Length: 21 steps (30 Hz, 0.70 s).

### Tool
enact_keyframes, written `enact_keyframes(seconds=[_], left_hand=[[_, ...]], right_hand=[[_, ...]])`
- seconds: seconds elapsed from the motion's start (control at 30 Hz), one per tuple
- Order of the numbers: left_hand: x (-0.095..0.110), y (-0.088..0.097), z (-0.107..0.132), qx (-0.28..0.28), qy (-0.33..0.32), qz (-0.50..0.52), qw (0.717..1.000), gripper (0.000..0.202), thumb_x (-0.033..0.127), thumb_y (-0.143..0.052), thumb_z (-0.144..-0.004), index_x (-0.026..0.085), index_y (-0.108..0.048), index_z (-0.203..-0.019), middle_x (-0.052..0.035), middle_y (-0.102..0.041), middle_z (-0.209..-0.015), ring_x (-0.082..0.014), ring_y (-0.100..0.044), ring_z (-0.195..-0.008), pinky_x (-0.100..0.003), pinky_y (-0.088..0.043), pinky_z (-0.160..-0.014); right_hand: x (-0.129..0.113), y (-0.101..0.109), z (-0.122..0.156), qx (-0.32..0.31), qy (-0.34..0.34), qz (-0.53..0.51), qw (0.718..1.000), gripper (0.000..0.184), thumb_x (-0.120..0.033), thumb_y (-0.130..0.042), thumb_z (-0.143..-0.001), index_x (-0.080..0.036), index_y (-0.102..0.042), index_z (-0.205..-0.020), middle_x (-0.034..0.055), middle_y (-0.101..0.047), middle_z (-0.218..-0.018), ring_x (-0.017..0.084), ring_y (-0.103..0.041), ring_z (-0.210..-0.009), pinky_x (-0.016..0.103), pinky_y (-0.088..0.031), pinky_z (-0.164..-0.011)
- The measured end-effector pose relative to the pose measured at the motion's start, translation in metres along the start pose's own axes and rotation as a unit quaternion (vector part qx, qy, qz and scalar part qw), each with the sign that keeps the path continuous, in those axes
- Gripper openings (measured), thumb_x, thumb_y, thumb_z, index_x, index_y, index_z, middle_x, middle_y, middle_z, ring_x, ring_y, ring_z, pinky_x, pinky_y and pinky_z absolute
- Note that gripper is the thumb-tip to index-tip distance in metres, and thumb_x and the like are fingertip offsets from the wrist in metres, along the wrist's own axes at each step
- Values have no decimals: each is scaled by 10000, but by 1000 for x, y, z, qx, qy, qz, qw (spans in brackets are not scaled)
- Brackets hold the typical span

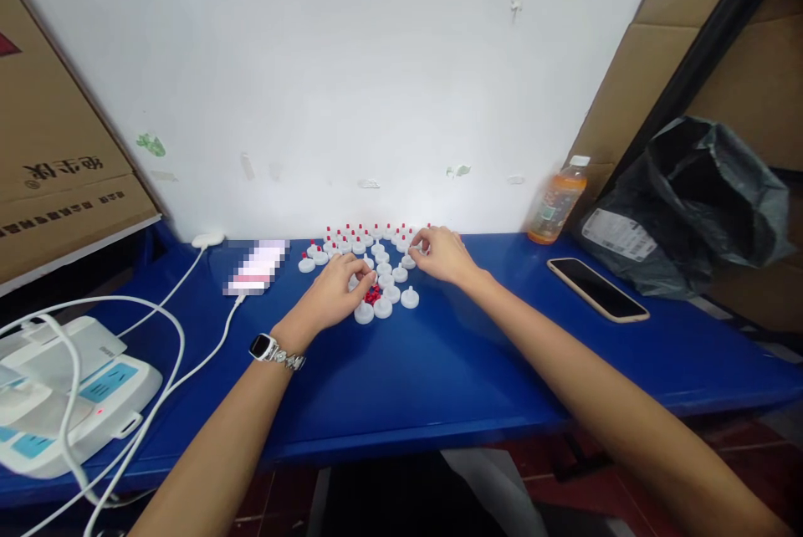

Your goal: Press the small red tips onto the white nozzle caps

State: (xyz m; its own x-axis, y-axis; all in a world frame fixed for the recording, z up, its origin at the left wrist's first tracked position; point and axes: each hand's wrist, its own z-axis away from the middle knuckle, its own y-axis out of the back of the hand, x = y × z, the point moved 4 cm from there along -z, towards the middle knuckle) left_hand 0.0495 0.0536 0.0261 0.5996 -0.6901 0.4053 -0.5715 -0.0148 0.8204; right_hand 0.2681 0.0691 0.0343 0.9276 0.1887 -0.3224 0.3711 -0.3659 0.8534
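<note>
The red tips (pixel 374 295) lie just right of my left hand (pixel 339 289), the nearer one; my right hand (pixel 442 254) bends farther right, beside a white cap (pixel 409 262). I can't tell whether either pinches anything.

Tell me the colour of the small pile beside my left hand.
The small pile is red, in the head view.

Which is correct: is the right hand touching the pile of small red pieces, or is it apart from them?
Apart: the head view shows the right hand away from the red pieces, with white round pieces between them.
</note>
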Motion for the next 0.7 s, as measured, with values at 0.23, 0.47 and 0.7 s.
enact_keyframes(seconds=[0.23, 0.47, 0.7], left_hand=[[3, -5, 0, -8, -6, 16, 1000, 318, 415, -464, -976, 204, -625, -800, -38, -607, -853, -214, -534, -873, -375, -419, -824], [6, 0, 0, 30, -12, 25, 999, 275, 410, -444, -990, 207, -595, -885, -38, -624, -907, -208, -554, -893, -362, -431, -820], [16, 1, 2, 40, -25, 24, 999, 270, 436, -403, -1015, 213, -508, -907, -26, -582, -858, -199, -542, -841, -341, -431, -755]], right_hand=[[10, -19, -5, -13, -21, 51, 998, 196, -379, -639, -848, -236, -755, -911, 138, -617, -1060, 335, -476, -1098, 468, -322, -951], [-10, 1, 11, 74, 104, -144, 981, 185, -230, -515, -913, -207, -653, -1033, 81, -656, -1114, 232, -570, -1020, 369, -412, -918], [-59, 2, 38, 57, 198, -247, 947, 263, -159, -565, -848, -212, -612, -1101, 20, -704, -1029, 146, -605, -779, 274, -467, -750]])
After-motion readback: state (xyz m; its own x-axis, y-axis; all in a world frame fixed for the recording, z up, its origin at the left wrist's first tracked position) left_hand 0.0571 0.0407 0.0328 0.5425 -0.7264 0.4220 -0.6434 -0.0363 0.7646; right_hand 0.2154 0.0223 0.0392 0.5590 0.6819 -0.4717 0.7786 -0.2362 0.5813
